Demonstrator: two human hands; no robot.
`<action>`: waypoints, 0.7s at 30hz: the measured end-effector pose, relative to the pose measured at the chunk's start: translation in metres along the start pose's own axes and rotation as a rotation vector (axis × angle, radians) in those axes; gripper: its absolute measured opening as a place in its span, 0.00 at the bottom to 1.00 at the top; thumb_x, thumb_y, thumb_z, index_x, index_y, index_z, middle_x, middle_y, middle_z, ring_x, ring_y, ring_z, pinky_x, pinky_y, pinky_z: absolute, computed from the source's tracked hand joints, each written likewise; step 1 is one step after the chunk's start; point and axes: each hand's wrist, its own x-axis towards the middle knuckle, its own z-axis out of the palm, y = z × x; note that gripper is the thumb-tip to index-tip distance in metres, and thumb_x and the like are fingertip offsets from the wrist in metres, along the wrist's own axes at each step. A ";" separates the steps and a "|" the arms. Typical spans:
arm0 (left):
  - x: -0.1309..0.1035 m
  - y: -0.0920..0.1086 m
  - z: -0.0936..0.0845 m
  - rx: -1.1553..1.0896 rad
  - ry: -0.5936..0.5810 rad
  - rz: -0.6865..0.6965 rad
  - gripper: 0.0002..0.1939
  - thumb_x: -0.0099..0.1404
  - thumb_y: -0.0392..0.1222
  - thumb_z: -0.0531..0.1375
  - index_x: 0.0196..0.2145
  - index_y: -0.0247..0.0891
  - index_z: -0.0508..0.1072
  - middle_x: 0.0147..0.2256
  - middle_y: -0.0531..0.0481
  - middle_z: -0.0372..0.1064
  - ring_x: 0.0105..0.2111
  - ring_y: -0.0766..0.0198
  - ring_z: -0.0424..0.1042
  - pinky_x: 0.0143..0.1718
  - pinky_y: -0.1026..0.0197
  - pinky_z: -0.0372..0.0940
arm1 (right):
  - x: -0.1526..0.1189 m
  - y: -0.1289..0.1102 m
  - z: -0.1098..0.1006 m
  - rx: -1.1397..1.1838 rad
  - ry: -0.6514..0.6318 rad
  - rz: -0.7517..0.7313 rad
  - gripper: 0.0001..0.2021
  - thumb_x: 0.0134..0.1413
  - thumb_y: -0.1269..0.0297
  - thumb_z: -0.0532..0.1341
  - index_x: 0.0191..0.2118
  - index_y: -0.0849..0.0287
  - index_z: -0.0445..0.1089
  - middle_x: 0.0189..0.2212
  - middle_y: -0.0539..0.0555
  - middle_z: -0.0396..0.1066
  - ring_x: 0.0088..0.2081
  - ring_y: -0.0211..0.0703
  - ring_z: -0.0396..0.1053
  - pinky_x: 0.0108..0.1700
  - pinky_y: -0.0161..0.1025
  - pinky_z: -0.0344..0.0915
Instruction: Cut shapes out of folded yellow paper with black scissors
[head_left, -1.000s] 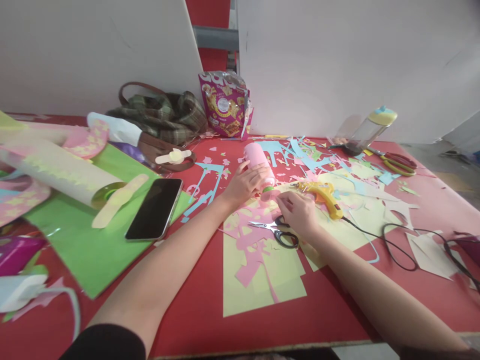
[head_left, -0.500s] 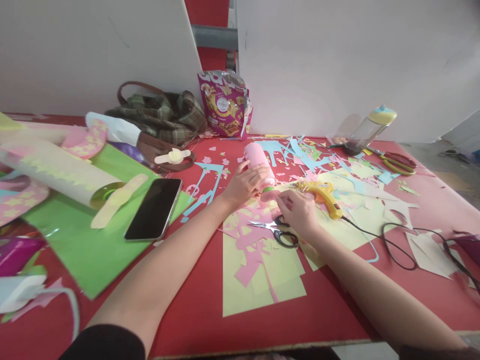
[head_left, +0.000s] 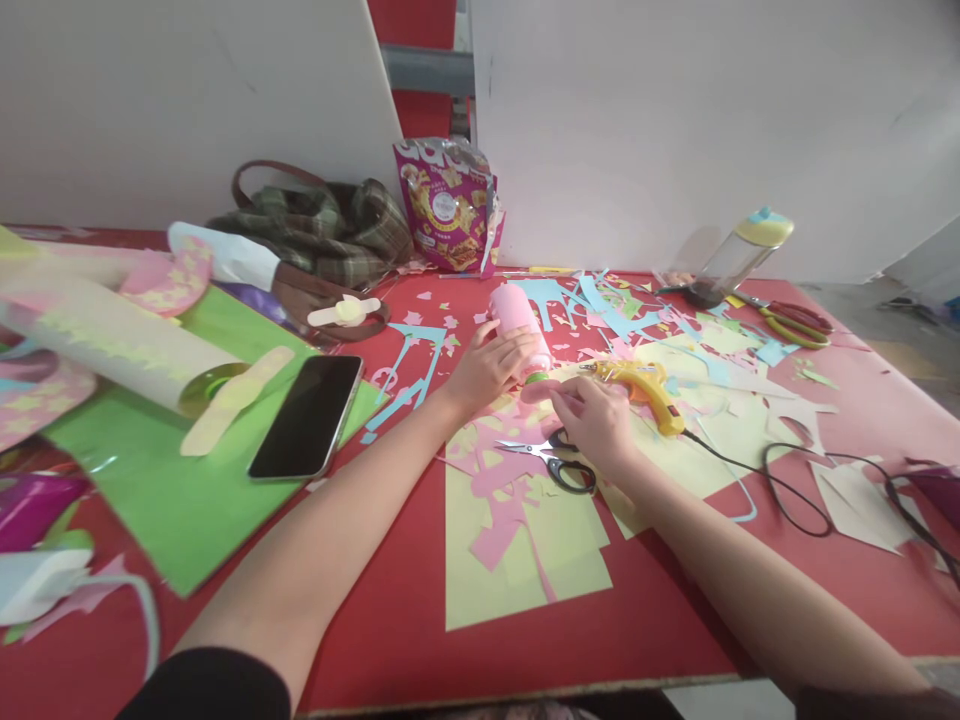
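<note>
A pink cylinder [head_left: 514, 308] lies on the red table, its near end showing a green centre. My left hand [head_left: 491, 368] has its fingers wrapped over the cylinder's side. Just right of its near end, my right hand [head_left: 592, 420] pinches a small pink piece [head_left: 535, 392] with a rounded end. Black-handled scissors [head_left: 571, 474] lie below my right hand, on pink scraps and pale yellow paper [head_left: 525, 600]. A yellow glue gun [head_left: 649, 390] rests to the right of that hand.
At left are a black phone [head_left: 307, 418], green paper [head_left: 165, 520] and a decorated roll [head_left: 142, 350]. Behind stand a purple snack bag [head_left: 450, 210] and a plaid bag [head_left: 322, 225]. A clear bottle [head_left: 731, 265] and red-green scissors [head_left: 795, 325] are back right. The glue gun's cord [head_left: 724, 460] trails right.
The pink piece in my right hand has shifted slightly and lies closer to level. My left hand stays on the cylinder.
</note>
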 end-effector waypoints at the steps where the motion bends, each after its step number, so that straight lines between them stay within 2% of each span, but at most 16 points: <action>1: 0.000 0.000 0.000 0.002 0.002 -0.006 0.21 0.56 0.31 0.51 0.48 0.39 0.55 0.45 0.46 0.65 0.50 0.62 0.58 0.53 0.51 0.44 | 0.000 0.000 0.000 -0.001 0.000 -0.002 0.05 0.46 0.68 0.55 0.23 0.59 0.64 0.17 0.49 0.64 0.20 0.35 0.62 0.23 0.32 0.57; 12: 0.001 0.003 -0.001 -0.007 0.008 -0.021 0.21 0.57 0.31 0.51 0.48 0.39 0.55 0.45 0.46 0.65 0.50 0.62 0.58 0.53 0.52 0.43 | 0.000 -0.001 -0.001 0.004 -0.012 0.000 0.03 0.46 0.68 0.55 0.25 0.58 0.64 0.21 0.51 0.68 0.23 0.38 0.65 0.25 0.34 0.58; 21: 0.001 0.003 -0.001 0.004 0.006 -0.038 0.20 0.57 0.32 0.50 0.48 0.40 0.55 0.45 0.46 0.65 0.50 0.62 0.58 0.53 0.51 0.43 | -0.001 -0.004 0.000 0.005 -0.010 0.015 0.03 0.45 0.69 0.56 0.24 0.58 0.63 0.19 0.50 0.65 0.22 0.37 0.63 0.25 0.33 0.58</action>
